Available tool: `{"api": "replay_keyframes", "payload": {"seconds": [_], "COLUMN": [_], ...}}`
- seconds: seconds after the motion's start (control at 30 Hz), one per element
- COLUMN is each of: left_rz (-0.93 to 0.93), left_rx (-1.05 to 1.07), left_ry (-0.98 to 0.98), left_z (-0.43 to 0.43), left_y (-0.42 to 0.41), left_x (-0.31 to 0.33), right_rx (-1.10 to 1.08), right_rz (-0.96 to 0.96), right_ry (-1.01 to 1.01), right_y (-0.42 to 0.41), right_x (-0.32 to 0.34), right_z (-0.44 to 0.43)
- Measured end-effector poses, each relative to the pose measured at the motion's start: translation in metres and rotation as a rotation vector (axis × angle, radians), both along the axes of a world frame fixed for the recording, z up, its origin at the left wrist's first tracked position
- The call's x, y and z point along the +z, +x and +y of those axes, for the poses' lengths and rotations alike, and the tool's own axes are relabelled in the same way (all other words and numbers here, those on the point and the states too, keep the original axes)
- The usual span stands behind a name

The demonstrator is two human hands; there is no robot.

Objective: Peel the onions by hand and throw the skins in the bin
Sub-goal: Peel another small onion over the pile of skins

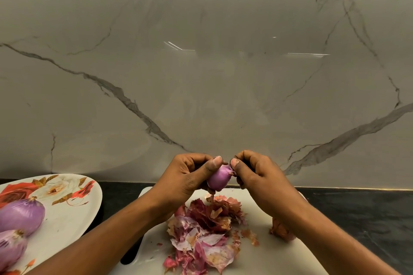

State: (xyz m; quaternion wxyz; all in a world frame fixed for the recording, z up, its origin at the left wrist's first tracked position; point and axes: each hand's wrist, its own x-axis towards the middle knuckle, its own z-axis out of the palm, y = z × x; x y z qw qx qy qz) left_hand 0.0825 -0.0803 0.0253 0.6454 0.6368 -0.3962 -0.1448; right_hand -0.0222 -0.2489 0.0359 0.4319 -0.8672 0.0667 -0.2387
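the likeliest slip was the dry skin (231, 171) tearing off short at the tip and leaving a scrap stuck to the onion (218, 179), since the right hand (252, 174) pinched only a thin wisp there. a hard tug could also have pulled the smooth bulb out of the left hand (190, 176) onto the heap of skins (205, 227) on the white board (268, 259). no bin showed, so flakes might have scattered over the table (357, 219) when carried. the onion was held above the board, cupped in the curled left fingers (197, 156) with the thumb on top; the right thumb and forefinger were pressed together on the skin at its tip
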Motion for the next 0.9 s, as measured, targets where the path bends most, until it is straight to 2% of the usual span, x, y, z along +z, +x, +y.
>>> {"api": "replay_keyframes", "payload": {"seconds": [0.2,0.5,0.9], "left_rz": [0.156,0.377,0.408], "left_rx": [0.057,0.041,-0.014], "left_ry": [-0.122,-0.162,-0.182], "left_z": [0.005,0.003,0.004], "left_y": [0.006,0.006,0.007], "left_x": [0.009,0.011,0.014], "right_rx": [-0.077,-0.024,-0.041], "right_rz": [-0.109,-0.079,-0.115], "right_ry": [0.066,-0.076,-0.155], "right_y": [-0.003,-0.003,-0.005], "right_x": [0.007,0.003,0.001], "right_z": [-0.006,-0.001,-0.004]}}
